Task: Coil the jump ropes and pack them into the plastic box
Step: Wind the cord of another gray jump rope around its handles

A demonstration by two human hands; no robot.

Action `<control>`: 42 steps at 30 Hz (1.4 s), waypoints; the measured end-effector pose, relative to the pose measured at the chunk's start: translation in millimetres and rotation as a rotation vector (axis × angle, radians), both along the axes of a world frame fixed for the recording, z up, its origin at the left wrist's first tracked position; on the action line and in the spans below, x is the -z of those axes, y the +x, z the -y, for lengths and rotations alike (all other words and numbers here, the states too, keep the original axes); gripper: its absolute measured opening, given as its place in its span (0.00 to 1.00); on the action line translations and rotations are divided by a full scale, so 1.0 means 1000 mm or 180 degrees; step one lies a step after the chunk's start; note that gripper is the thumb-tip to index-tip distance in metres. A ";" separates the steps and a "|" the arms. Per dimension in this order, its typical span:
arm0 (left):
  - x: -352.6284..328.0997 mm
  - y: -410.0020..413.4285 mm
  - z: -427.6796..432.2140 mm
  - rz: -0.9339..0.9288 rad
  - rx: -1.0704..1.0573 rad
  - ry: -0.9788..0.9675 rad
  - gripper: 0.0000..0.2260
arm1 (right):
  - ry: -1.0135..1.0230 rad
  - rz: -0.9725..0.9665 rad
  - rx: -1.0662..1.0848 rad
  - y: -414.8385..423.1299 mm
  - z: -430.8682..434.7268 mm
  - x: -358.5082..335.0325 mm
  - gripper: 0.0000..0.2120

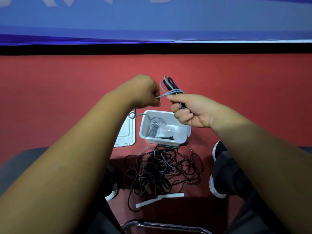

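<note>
My right hand (189,110) grips the black handles of a grey jump rope (170,88), held up above the floor with grey cord looped around them. My left hand (145,92) pinches the grey cord just left of the handles; the cord hangs from it down past the box's left rim. Below both hands the clear plastic box (168,141) stands on the red floor and holds a coiled grey rope (152,130) and a dark rope. A tangled pile of black and grey ropes (162,169) lies in front of the box.
The box's lid (125,132) lies flat to the left of the box. Two white handles (160,198) lie by the pile's near edge. My black-and-white shoes (217,171) flank the pile. A metal chair bar (165,225) crosses the bottom. A blue banner backs the floor.
</note>
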State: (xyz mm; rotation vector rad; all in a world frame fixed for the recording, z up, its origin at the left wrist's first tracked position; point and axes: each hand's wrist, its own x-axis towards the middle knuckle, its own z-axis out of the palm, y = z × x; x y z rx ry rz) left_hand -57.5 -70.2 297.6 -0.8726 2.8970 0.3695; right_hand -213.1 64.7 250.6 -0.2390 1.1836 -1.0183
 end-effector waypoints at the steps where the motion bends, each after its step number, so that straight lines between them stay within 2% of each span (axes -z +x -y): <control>1: 0.004 -0.001 0.001 0.0082 -0.0078 -0.0040 0.10 | -0.0153 0.0013 0.0031 0.003 0.000 -0.004 0.15; 4: 0.010 -0.002 0.001 0.0101 -0.0274 0.0192 0.16 | -0.0341 0.0021 0.0191 0.008 0.001 -0.013 0.28; 6: 0.008 -0.002 -0.002 -0.0233 -0.0417 0.0754 0.18 | -0.0323 0.0100 0.0416 0.005 0.004 -0.014 0.32; 10: -0.003 0.001 -0.006 -0.1176 -0.0485 0.2072 0.16 | -0.0278 0.0196 0.0732 -0.006 0.005 -0.011 0.26; 15: -0.013 0.003 -0.005 -0.1494 -0.0439 0.2559 0.13 | -0.0255 0.0198 0.0781 -0.010 0.004 -0.011 0.19; 18: -0.013 0.002 -0.004 -0.1498 -0.0540 0.2516 0.13 | -0.0295 0.0282 0.0805 -0.012 0.003 -0.013 0.15; 22: -0.008 0.009 0.000 -0.0988 -0.0393 0.2103 0.10 | -0.0335 0.0291 0.0874 -0.014 0.003 -0.018 0.10; 27: 0.004 0.008 0.006 -0.0389 -0.0233 0.1335 0.05 | -0.0417 0.0256 0.0839 -0.016 0.003 -0.023 0.08; 32: 0.016 0.007 0.010 -0.0288 -0.0247 0.1204 0.04 | -0.0404 0.0212 0.0684 -0.012 0.002 -0.029 0.09; 35: 0.028 0.008 0.014 -0.0146 -0.0299 0.1022 0.07 | -0.0308 0.0265 0.0358 -0.011 -0.001 -0.028 0.09; 38: 0.038 0.010 0.017 -0.0195 -0.0401 0.0840 0.08 | -0.0222 0.0352 -0.0280 -0.009 -0.006 -0.028 0.09; 39: 0.038 0.010 0.016 -0.0290 -0.0400 0.0887 0.07 | -0.0207 0.0429 -0.0529 -0.007 -0.008 -0.028 0.10; 41: 0.035 0.008 0.008 -0.0577 -0.0313 0.1223 0.02 | -0.0190 0.0593 -0.0908 -0.002 -0.013 -0.026 0.16; 42: 0.032 0.008 0.005 -0.0676 -0.0207 0.1421 0.06 | -0.0194 0.0673 -0.1045 -0.001 -0.015 -0.023 0.21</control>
